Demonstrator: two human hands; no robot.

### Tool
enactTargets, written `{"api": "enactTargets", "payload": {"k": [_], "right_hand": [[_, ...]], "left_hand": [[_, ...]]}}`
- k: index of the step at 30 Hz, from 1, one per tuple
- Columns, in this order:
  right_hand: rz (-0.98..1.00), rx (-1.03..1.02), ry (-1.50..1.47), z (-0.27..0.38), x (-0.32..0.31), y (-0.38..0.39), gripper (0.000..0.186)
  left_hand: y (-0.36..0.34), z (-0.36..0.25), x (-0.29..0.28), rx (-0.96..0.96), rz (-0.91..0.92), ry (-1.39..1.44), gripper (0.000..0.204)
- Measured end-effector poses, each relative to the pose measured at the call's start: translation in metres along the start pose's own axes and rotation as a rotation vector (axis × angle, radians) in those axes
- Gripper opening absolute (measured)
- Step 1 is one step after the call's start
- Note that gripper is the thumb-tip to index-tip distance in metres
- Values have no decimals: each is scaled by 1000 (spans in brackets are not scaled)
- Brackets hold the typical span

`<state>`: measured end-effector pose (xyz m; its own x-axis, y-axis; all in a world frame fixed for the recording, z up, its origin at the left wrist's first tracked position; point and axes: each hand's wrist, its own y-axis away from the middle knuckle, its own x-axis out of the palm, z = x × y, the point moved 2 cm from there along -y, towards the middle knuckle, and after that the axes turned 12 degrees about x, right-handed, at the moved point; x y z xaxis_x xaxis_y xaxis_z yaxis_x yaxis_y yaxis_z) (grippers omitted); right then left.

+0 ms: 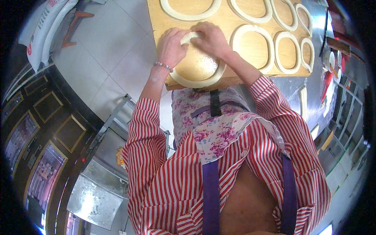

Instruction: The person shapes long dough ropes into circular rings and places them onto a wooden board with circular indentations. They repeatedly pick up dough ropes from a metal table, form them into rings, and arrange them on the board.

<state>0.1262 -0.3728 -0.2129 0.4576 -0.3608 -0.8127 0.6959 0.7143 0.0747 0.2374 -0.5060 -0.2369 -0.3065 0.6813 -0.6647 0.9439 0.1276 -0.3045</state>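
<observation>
Cream-coloured, a dough ring is lying at the near left corner of a wooden board. The left hand is grasping the ring's far side with bent fingers; the right hand is grasping it just beside, both grips sitting close together. Seven other rings are resting on the board, beyond and to the right. A metal bench is gleaming at the right.

On my camera, I see a wooden board; eight pale dough rings lie on it in two rows, four along its near edge.
</observation>
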Motion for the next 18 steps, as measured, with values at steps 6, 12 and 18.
{"api": "enactTargets", "payload": {"k": [6, 12, 18], "right_hand": [[-92, 70, 159, -3, -17, 22, 35], [-59, 152, 171, -11, -37, 36, 31], [-170, 120, 143, -20, -42, 12, 33]], "left_hand": [[19, -11, -10, -55, -88, -180, 40], [22, -20, -13, -189, -111, -108, 32], [-10, -3, -13, -162, -126, -182, 35]]}}
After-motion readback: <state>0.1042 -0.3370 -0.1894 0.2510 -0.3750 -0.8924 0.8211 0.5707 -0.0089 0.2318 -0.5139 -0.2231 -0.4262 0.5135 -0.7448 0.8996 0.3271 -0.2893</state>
